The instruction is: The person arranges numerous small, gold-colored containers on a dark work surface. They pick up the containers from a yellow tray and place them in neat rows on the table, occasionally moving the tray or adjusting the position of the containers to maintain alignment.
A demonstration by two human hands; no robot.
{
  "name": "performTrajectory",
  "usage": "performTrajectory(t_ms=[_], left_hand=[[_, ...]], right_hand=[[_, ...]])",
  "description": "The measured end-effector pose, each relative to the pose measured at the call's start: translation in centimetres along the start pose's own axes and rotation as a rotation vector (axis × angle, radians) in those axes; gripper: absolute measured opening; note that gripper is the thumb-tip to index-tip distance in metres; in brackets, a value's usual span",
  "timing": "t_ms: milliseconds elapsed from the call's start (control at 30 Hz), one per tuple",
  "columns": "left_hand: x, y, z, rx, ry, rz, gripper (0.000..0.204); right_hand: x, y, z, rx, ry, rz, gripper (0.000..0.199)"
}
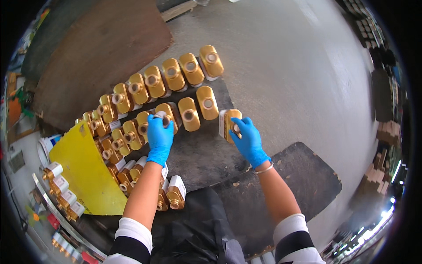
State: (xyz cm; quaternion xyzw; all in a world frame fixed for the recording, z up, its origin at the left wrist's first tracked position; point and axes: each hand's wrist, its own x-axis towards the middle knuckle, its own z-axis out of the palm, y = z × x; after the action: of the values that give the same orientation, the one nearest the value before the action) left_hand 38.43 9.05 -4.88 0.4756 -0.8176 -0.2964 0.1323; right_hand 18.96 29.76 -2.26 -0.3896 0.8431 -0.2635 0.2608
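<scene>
Both hands wear blue gloves. My right hand (248,138) has its fingers round the neck of a gold bottle (229,116) with a white label, at the right end of the nearer row. My left hand (160,138) is closed at a gold bottle (174,115) in that same row. A small pale round piece (160,115) shows at its fingertips; its kind is unclear. Between the hands stand two more gold bottles, one (188,114) with a dark neck and one (207,103) with a pale round top.
A farther row of gold bottles (173,75) slants across the dark board (193,163). A yellow panel (85,171) leans at left. Several bottles lie near my left forearm, including a white-labelled one (176,190). Others sit beyond the panel (63,191). Grey floor (299,79) spreads to the right.
</scene>
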Motion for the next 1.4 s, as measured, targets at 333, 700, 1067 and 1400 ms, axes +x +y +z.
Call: performTrajectory(t_ms=[333, 700, 1067, 1400], left_hand=[[-2.3, 0.6, -2.7, 0.014, 0.056, 0.119, 0.061], [-7.6, -0.5, -6.3, -0.090, -0.031, 0.039, 0.048], [-11.5, 0.1, -7.9, -0.160, -0.091, -0.017, 0.039], [-17.4, -2.0, -13.7, -0.327, -0.117, -0.136, 0.028]], right_hand=[[8.4, 0.1, -1.7, -0.154, -0.080, -0.074, 0.037], [9.7, -0.3, -0.6, -0.130, -0.084, -0.095, 0.041], [8.1, -1.1, -1.4, -0.259, 0.039, -0.094, 0.065], [-7.0, -8.4, 2.5, -0.062, 0.076, -0.099, 0.058]])
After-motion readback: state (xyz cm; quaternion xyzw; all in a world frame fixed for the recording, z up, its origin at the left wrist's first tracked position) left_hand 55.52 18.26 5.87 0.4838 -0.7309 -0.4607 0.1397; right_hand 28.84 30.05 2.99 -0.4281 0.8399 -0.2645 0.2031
